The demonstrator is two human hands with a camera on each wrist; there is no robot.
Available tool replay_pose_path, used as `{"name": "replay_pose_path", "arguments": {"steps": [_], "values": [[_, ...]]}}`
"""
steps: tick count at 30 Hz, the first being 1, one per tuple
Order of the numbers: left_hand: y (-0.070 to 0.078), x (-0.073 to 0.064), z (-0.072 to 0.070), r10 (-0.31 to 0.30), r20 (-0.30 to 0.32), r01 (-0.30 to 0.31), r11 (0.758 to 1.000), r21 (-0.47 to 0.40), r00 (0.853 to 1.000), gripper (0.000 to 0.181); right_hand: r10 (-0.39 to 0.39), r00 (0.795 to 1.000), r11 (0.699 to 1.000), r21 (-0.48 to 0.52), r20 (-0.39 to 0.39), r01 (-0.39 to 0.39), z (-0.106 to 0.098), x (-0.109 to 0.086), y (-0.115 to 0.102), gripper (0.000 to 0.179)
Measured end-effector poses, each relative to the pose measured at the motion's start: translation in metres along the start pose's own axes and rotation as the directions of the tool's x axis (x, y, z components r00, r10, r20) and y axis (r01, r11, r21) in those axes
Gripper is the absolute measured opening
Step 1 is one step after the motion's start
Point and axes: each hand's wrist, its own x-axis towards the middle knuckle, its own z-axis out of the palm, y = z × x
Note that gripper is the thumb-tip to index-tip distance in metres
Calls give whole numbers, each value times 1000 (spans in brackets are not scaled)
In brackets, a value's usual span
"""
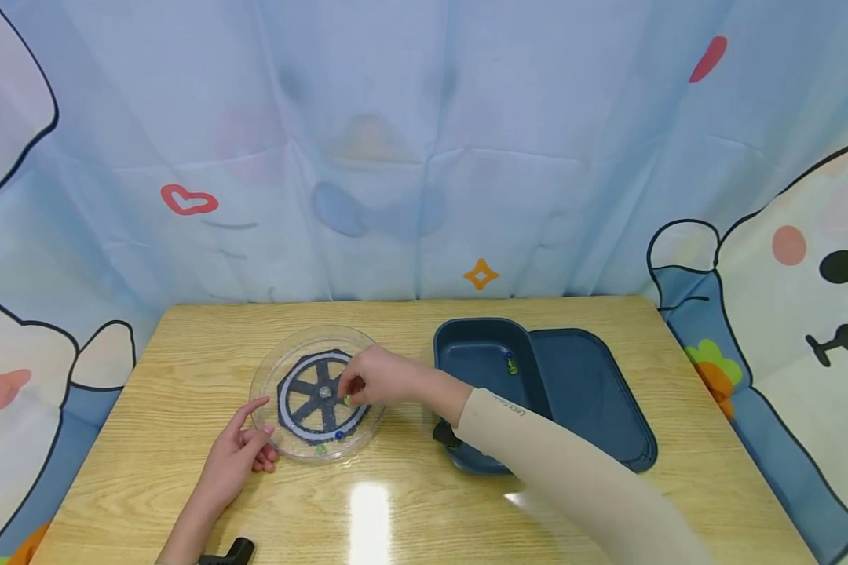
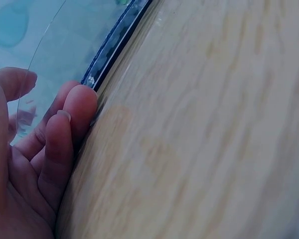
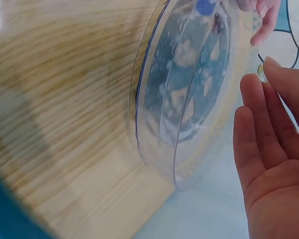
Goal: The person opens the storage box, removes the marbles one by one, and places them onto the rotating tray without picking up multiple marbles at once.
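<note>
A clear round dish sits on the table's left side, showing a dark spoked wheel pattern with a pale ring. My left hand holds the dish's near left edge; in the left wrist view its curled fingers lie against the outer wall. Over the right part of the dish, my right hand pinches a clear yellow-green marble between thumb and fingertips. A blue marble and a green marble lie near the dish's front rim.
To the right stands a navy blue deep tray holding several small marbles. A flat navy lid or tray lies beside it. My right sleeve crosses over their front. A printed curtain hangs behind the wooden table.
</note>
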Motion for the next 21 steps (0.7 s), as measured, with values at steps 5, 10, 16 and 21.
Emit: {"name": "replay_pose_path", "arguments": {"steps": [5, 10, 16, 21], "values": [[0, -1, 0, 1, -2, -1, 1000, 0, 1000, 46, -16, 1000, 1000, -4, 15, 16, 4, 1, -2, 14], [0, -1, 1, 3, 0, -3, 1000, -8, 1000, 46, -24, 1000, 1000, -2, 14, 24, 4, 0, -1, 14], [0, 0, 1, 6, -7, -6, 1000, 0, 1000, 45, 18, 1000, 1000, -4, 2, -18, -7, -7, 3, 17], [-1, 0, 0, 10, -6, -10, 1000, 7, 1000, 44, 40, 999, 999, -34, -17, -41, -21, -17, 8, 17]]}}
